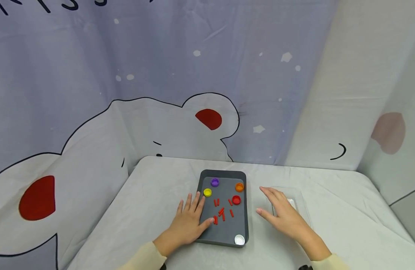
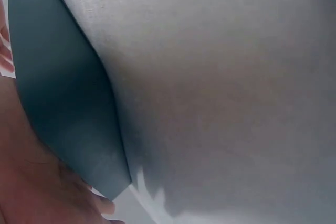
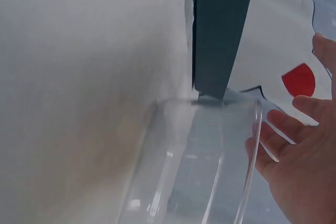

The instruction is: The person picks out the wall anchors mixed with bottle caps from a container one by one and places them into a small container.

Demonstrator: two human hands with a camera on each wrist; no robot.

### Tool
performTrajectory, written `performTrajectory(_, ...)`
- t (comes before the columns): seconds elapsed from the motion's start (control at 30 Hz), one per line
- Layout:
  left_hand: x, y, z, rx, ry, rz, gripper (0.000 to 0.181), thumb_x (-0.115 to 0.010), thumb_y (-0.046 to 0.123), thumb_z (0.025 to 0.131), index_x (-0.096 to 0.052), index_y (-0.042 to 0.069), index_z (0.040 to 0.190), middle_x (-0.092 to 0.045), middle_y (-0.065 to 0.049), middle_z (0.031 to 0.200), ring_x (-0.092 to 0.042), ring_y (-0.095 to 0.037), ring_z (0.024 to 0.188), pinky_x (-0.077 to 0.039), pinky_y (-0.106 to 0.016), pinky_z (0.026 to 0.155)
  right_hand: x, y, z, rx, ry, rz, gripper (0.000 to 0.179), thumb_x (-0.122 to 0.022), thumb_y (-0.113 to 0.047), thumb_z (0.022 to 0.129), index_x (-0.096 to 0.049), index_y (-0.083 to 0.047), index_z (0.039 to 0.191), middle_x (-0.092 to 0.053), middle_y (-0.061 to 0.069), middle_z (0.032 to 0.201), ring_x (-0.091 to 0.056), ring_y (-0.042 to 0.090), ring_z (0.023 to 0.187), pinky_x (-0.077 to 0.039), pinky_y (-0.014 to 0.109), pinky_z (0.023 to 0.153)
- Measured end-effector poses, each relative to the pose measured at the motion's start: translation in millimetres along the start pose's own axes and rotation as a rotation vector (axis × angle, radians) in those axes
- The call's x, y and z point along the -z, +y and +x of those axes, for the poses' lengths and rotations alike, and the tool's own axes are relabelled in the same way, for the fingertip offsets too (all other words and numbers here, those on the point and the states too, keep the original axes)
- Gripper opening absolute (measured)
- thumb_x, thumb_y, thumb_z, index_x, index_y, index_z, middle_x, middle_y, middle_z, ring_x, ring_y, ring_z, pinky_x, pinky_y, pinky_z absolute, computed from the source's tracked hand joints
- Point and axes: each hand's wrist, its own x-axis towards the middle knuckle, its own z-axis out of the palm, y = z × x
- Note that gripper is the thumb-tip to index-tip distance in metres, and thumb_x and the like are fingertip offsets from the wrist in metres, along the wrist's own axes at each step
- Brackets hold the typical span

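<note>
My left hand [image 1: 187,224] has its fingers spread over the left edge of a dark grey tray [image 1: 224,234]. Its thumb reaches inside, beside several short red sticks [image 1: 223,216]. Small round cups stand in the tray: purple [image 1: 214,182], yellow [image 1: 207,192], orange [image 1: 239,187] and red [image 1: 236,200]. A silvery-white round cup [image 1: 239,240] sits in the near right corner. To the tray's right, my right hand [image 1: 288,219] is held beside and partly over a clear plastic box [image 1: 304,206], fingers extended, gripping nothing. The right wrist view shows the box's transparent wall [image 3: 210,182] close to the fingers.
A white cloth [image 1: 153,187] covers the table. Something white [image 1: 291,203] shows in the clear box, partly hidden by my right hand. Behind the table hangs a printed curtain [image 1: 160,56], with another fabric wall [image 1: 393,93] on the right.
</note>
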Motion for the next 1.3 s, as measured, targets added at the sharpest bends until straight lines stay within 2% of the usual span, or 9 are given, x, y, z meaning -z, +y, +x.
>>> performTrajectory(0.2,-5.5,-0.7,-0.2,0.019,0.019,0.002,0.084,-0.044,0.064,0.100,-0.029,0.006,0.160,-0.018,-0.018,0.168,-0.013,-0.045,0.153,-0.012,-0.067,0.118,-12.2,-8.9,4.9,0.004,-0.052,0.027,0.069,-0.071,-0.040,0.095,-0.046,-0.011,0.152,-0.052,0.010,0.146,-0.046,0.036,0.137,-0.041,0.059,0.107)
performTrajectory(0.5,-16.2,-4.6,1.9,0.058,0.014,0.037,0.087,-0.038,0.072,0.098,-0.027,0.013,0.162,-0.012,-0.017,0.169,-0.010,-0.042,0.155,-0.009,-0.065,0.119,-28.8,-14.8,13.7,0.014,-0.104,0.081,0.068,-0.072,-0.043,0.093,-0.050,-0.011,0.149,-0.054,0.006,0.141,-0.053,0.029,0.131,-0.045,0.054,0.105)
performTrajectory(0.73,-13.1,-2.3,1.2,0.042,0.007,0.032,0.086,-0.040,0.069,0.099,-0.029,0.011,0.161,-0.013,-0.019,0.168,-0.011,-0.044,0.154,-0.010,-0.065,0.119,-36.6,-15.5,21.4,0.039,-0.163,0.118,0.061,-0.074,-0.044,0.092,-0.058,-0.013,0.143,-0.058,0.004,0.128,-0.063,0.022,0.105,-0.054,0.042,0.089)
performTrajectory(0.9,-7.5,0.8,0.0,0.040,-0.002,0.043,0.084,-0.041,0.067,0.099,-0.031,0.010,0.160,-0.014,-0.021,0.168,-0.012,-0.045,0.154,-0.011,-0.066,0.119,-38.5,-20.3,28.3,0.080,-0.217,0.094,0.056,-0.076,-0.040,0.091,-0.064,-0.011,0.136,-0.062,0.005,0.118,-0.060,0.018,0.091,-0.051,0.032,0.078)
performTrajectory(1.07,-5.1,2.4,0.0,0.036,-0.002,0.043,0.083,-0.042,0.066,0.100,-0.032,0.009,0.159,-0.016,-0.021,0.167,-0.014,-0.046,0.153,-0.013,-0.067,0.118,-41.8,-23.8,32.9,0.091,-0.261,0.077,0.051,-0.079,-0.038,0.088,-0.068,-0.010,0.130,-0.064,0.005,0.112,-0.059,0.019,0.091,-0.050,0.035,0.080)
performTrajectory(1.3,-5.8,3.6,0.2,0.039,-0.010,0.041,0.085,-0.043,0.068,0.099,-0.032,0.010,0.160,-0.014,-0.021,0.168,-0.012,-0.045,0.153,-0.010,-0.066,0.119,-50.7,-24.8,36.9,0.053,-0.308,0.062,0.048,-0.082,-0.035,0.085,-0.071,-0.011,0.126,-0.064,0.002,0.105,-0.061,0.019,0.091,-0.052,0.038,0.082)
